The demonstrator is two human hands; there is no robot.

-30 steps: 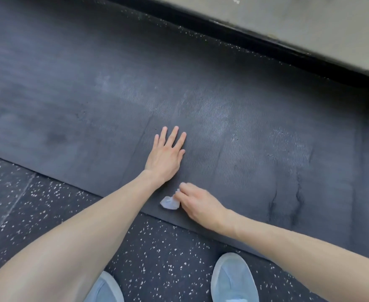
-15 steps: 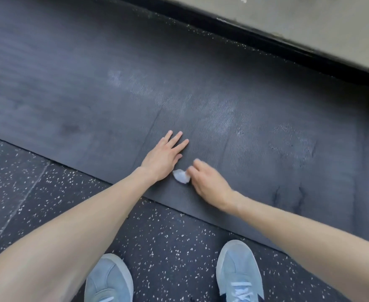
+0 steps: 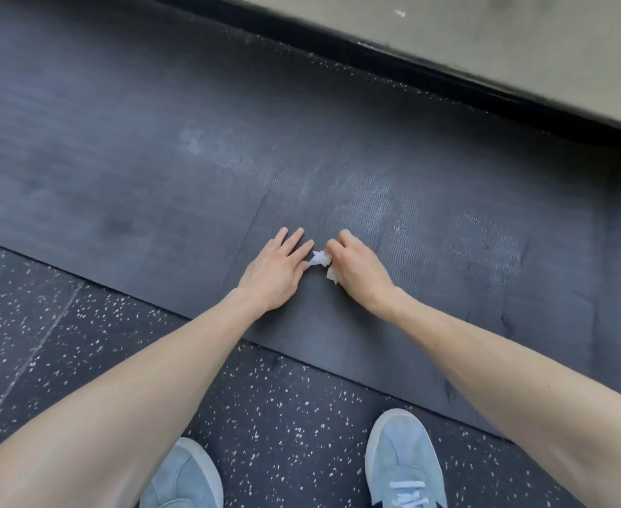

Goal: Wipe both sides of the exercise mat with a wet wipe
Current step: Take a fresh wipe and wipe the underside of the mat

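Your left hand (image 3: 276, 273) lies flat, fingers spread, on the mat (image 3: 136, 159), and your right hand (image 3: 360, 267) just beside it pinches the crumpled wipe (image 3: 320, 259) against the same face. Judging by pale streaks (image 3: 375, 199) beyond your fingers, this face is partly wiped and the underside probably remains. The mat's long axis runs left to right under both hands.

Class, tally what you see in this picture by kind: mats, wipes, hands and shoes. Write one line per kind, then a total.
exercise mat: 1
wet wipe: 1
hands: 2, the left hand and the right hand
shoes: 2, the left shoe and the right shoe
Total: 6
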